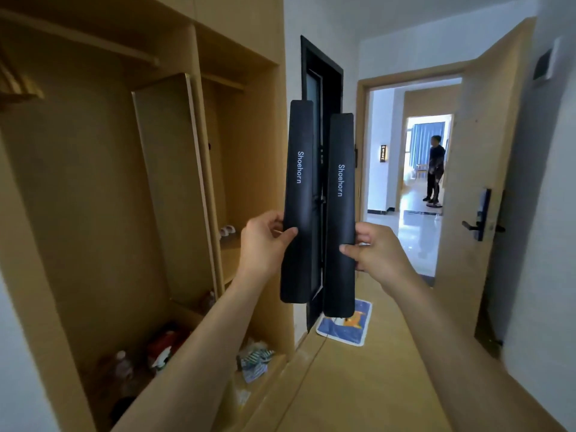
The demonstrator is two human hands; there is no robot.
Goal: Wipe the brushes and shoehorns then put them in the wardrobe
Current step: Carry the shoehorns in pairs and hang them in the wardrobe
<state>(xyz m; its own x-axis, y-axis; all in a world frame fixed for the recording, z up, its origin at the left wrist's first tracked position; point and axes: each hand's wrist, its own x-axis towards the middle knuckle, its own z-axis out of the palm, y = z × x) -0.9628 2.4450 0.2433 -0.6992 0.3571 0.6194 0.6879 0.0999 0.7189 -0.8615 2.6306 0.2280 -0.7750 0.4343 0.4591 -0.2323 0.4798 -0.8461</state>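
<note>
Two bare forearms reach up from the near edge of the frame, each ending in a hand clasped round a long black sleeve printed "Shoehorn". The left hand (pixel 265 241) pinches the left shoehorn (pixel 298 201) low on its length, thumb across the front face and fingers curled behind. The right hand (pixel 375 249) grips the right shoehorn (pixel 339 213) the same way, thumb in front, fingers wrapped round the far edge. Both pieces stand upright, side by side with a narrow gap between them, lettering toward the camera. That reads as a check of the pair before stowing; no cloth is in view.

To the left stands the open wardrobe (pixel 174 182), its shelves within reach of the left arm. Bottles and packets lie blurred on its floor, and small pale items sit on a middle shelf. Holding the sleeves near their lower ends keeps the tops free to slide in, by this reading.

Beyond, a patterned mat (pixel 346 330) lies on the floor by a dark-framed door. Farther right, an open wooden door (pixel 480 169) gives onto a corridor where a person (pixel 434 169) stands.
</note>
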